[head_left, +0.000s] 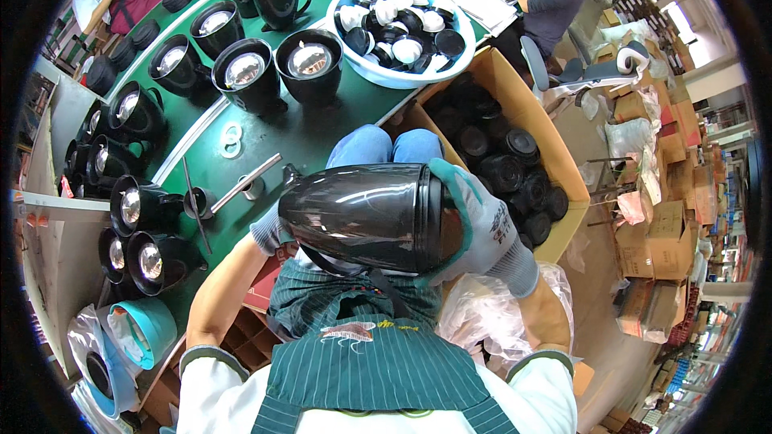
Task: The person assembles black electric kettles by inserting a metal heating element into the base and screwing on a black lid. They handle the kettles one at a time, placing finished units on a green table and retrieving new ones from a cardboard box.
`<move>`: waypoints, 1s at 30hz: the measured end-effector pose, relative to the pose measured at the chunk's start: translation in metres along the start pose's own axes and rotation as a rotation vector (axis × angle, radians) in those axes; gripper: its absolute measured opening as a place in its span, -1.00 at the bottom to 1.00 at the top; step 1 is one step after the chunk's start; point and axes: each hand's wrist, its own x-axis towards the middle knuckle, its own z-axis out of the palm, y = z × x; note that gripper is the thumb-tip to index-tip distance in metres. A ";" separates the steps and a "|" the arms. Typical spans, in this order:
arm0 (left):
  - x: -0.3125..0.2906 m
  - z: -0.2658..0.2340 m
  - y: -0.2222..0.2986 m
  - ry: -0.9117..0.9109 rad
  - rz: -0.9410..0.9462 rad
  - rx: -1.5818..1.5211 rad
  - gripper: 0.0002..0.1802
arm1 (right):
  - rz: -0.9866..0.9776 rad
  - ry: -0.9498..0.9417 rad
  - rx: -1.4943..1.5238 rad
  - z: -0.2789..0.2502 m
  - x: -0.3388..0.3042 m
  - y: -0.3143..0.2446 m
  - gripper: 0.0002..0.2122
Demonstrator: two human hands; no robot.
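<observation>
My gloved right hand (486,229) bends inward, fingers wide and gripping the broad end of the glossy black jug (354,213); my left hand (273,231) reaches its tapered end, fingers hidden, grip unclear. The jug lies sideways above my lap (310,299).

Left hand (273,231): gloved, mostly hidden
Right hand (487,223): gloved, curved in grip
Forearms (219,299): bare, angled inward
</observation>
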 end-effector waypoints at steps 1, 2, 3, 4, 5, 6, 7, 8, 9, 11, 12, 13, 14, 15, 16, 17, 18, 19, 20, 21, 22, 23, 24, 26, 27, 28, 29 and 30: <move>-0.001 0.011 -0.004 0.084 0.033 -0.086 -0.61 | 0.032 -0.037 0.012 -0.006 -0.001 -0.004 0.40; -0.008 0.052 0.003 0.324 0.091 -0.044 -0.68 | 0.063 -0.066 0.032 -0.010 0.000 -0.006 0.40; -0.007 0.038 -0.007 0.320 0.170 0.039 -0.64 | 0.026 -0.068 0.007 -0.013 0.000 0.000 0.39; -0.012 0.035 -0.008 0.333 0.179 0.035 -0.63 | -0.022 -0.071 -0.019 -0.017 0.003 0.007 0.39; -0.015 0.033 -0.008 0.345 0.189 0.030 -0.61 | -0.070 -0.073 -0.046 -0.018 0.003 0.011 0.39; -0.019 0.029 -0.008 0.357 0.199 0.026 -0.60 | -0.071 -0.034 0.076 -0.010 -0.001 0.014 0.37; -0.012 0.032 -0.004 0.465 0.291 0.254 -0.64 | -0.078 0.001 0.191 -0.001 -0.001 0.019 0.35; -0.007 0.035 0.001 0.450 0.392 0.484 -0.64 | -0.085 0.036 0.307 0.004 -0.003 0.022 0.33; -0.002 0.038 0.009 0.431 0.492 0.715 -0.65 | 0.057 -0.046 0.384 0.001 -0.006 0.023 0.41; 0.012 0.091 0.024 0.532 0.571 0.831 -0.64 | 0.532 0.075 0.643 0.006 0.006 0.022 0.17; 0.012 0.102 0.031 0.599 0.585 1.065 -0.62 | 0.775 0.141 0.770 0.012 0.012 0.018 0.05; 0.012 0.113 0.037 0.586 0.681 1.281 -0.60 | 0.811 0.202 0.900 0.020 0.008 0.022 -0.05; 0.013 0.126 0.043 0.556 0.778 1.492 -0.57 | 0.850 0.274 1.023 0.026 0.005 0.025 -0.16; 0.017 0.150 0.049 0.470 0.888 1.581 -0.56 | 0.669 0.346 1.131 0.041 -0.007 0.045 -0.25; 0.020 0.152 0.049 0.417 0.982 1.663 -0.57 | 0.580 0.386 1.091 0.042 -0.002 0.043 -0.31; 0.023 0.147 0.046 0.450 1.006 1.628 -0.59 | 0.495 0.431 1.049 0.044 0.001 0.040 -0.35; 0.028 0.137 0.042 0.483 1.030 1.592 -0.60 | 0.464 0.456 1.004 0.043 0.001 0.034 -0.35; 0.031 0.127 0.040 0.511 0.990 1.538 -0.60 | 0.426 0.469 0.961 0.043 0.002 0.030 -0.35; 0.034 0.119 0.038 0.535 0.945 1.479 -0.61 | 0.394 0.484 0.917 0.043 0.002 0.023 -0.34; 0.035 0.113 0.037 0.560 0.901 1.419 -0.62 | 0.401 0.555 0.963 0.043 0.006 0.014 -0.37; 0.037 0.118 0.037 0.536 0.860 1.398 -0.62 | 0.371 0.591 0.854 0.044 0.003 0.013 -0.37; 0.041 0.125 0.040 0.514 0.819 1.376 -0.62 | 0.340 0.625 0.745 0.046 0.000 0.012 -0.37; 0.044 0.130 0.043 0.492 0.778 1.353 -0.62 | 0.310 0.654 0.635 0.046 -0.002 0.012 -0.36; 0.041 0.152 0.057 0.383 0.754 1.363 -0.57 | 0.261 0.627 0.677 0.044 -0.007 0.007 -0.31; 0.048 0.147 0.057 0.392 0.658 1.232 -0.58 | 0.243 0.599 0.709 0.047 -0.015 0.011 -0.29; 0.053 0.141 0.064 0.402 0.578 1.119 -0.58 | 0.188 0.621 0.715 0.048 -0.006 0.014 -0.28; 0.054 0.137 0.062 0.378 0.556 0.993 -0.61 | 0.155 0.633 0.722 0.048 -0.005 0.013 -0.27; 0.054 0.137 0.063 0.374 0.577 1.208 -0.61 | 0.125 0.643 0.727 0.047 -0.006 0.012 -0.26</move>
